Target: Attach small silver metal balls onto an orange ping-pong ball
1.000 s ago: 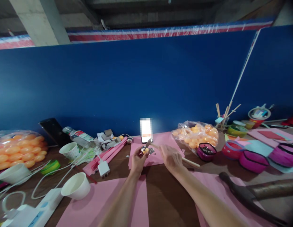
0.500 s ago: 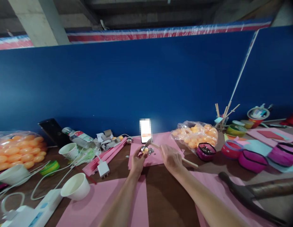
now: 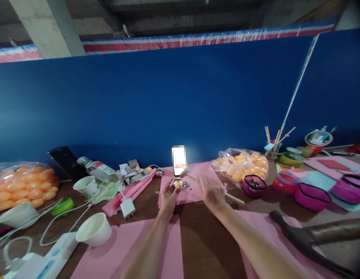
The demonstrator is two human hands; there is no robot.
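My left hand [image 3: 169, 197] pinches a small orange ball [image 3: 178, 185] whose top is covered in shiny silver. It is held low over a pink sheet [image 3: 194, 197]. Just right of the fingertips, a cluster of small silver pieces [image 3: 186, 186] lies on that sheet. My right hand [image 3: 212, 192] is wrapped around a pale wooden stick [image 3: 234, 199], which slants across the sheet. Its greyish far tip is near the top of the ball; I cannot tell whether they touch. Behind the ball, a lit phone [image 3: 179, 159] stands against the blue panel.
Bags of orange balls [image 3: 240, 162] sit at right and far left. A purple bowl [image 3: 253, 186] holds small metal pieces. Nearer are a hammer [image 3: 306, 244], a white cup [image 3: 93, 229], a power strip [image 3: 60, 250] and a charger [image 3: 127, 208]. A bottle [image 3: 95, 167] lies among paper scraps.
The stick's tip has shifted slightly at the ball, and the ball has turned a little in my left fingers. Both hands keep their grip; the view has barely shifted.
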